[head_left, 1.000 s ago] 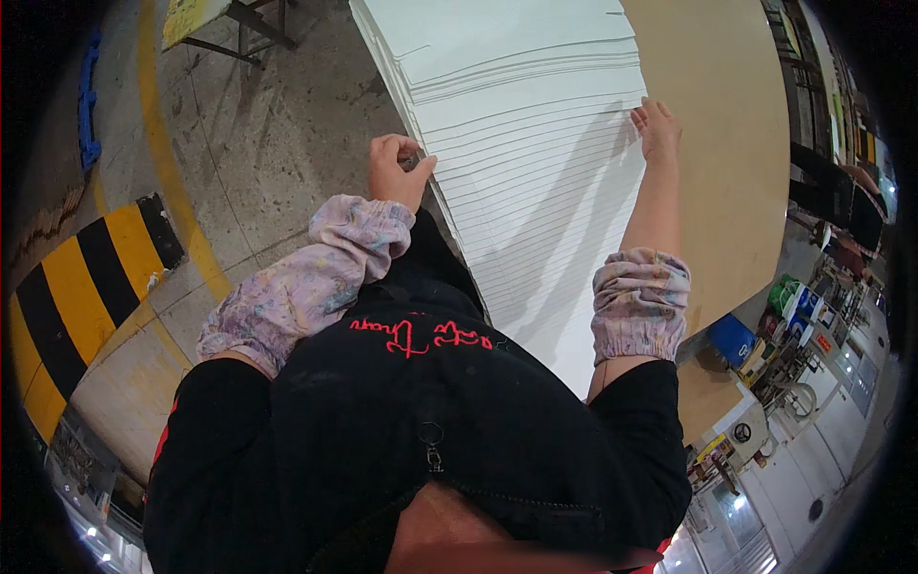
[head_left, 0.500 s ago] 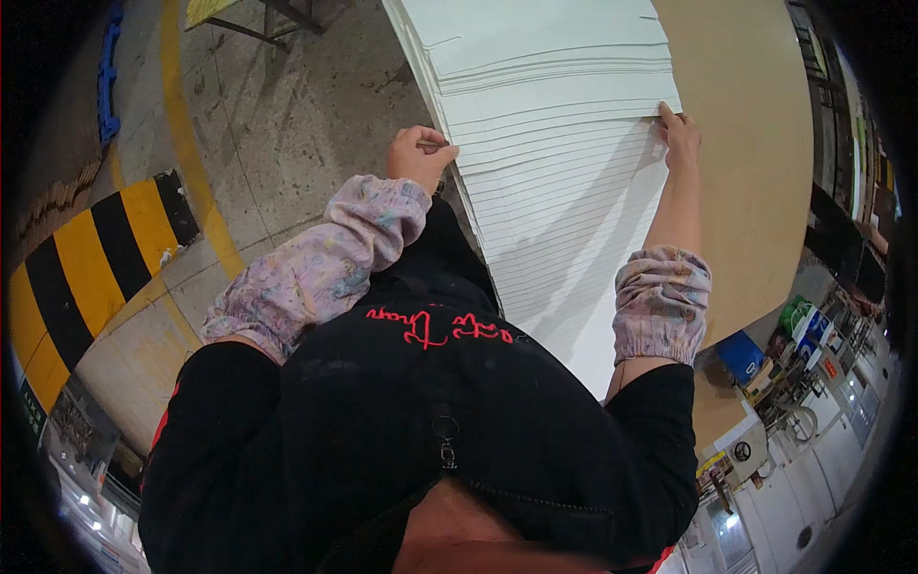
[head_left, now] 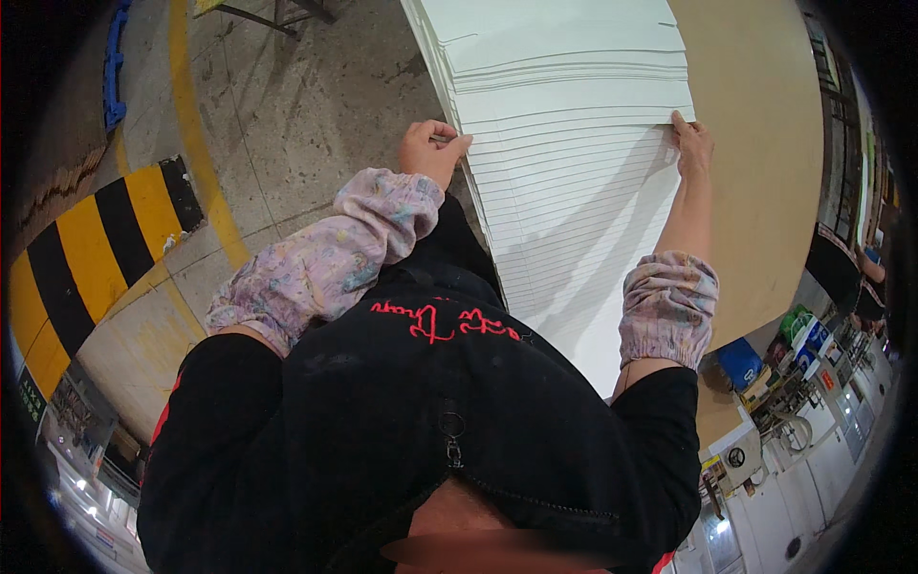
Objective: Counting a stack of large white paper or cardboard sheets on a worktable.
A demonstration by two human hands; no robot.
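White sheets (head_left: 564,191) lie fanned out in front of me, their edges stepped like narrow stairs. My left hand (head_left: 432,153) is at their left edge, fingers curled, with thumb and forefinger pinched on a sheet's side. At the opposite side my right hand (head_left: 694,145) grips the near right corner of an upper white sheet (head_left: 583,105), its thumb at the edge. That sheet casts a slanting shadow over the steps below it. Patterned sleeve covers sit on both my forearms.
A tan board surface (head_left: 751,163) extends beyond the sheets on the right. Yellow-and-black striped plating (head_left: 91,253) stands at the left, near a yellow floor line (head_left: 196,134). A blue bag (head_left: 739,364) and machinery (head_left: 741,457) are at the lower right. Part of another person (head_left: 872,268) shows at the far right.
The sheets and both hands have shifted slightly right and down in the view, as has much of the surroundings. Both hands keep their places at the sheet edges.
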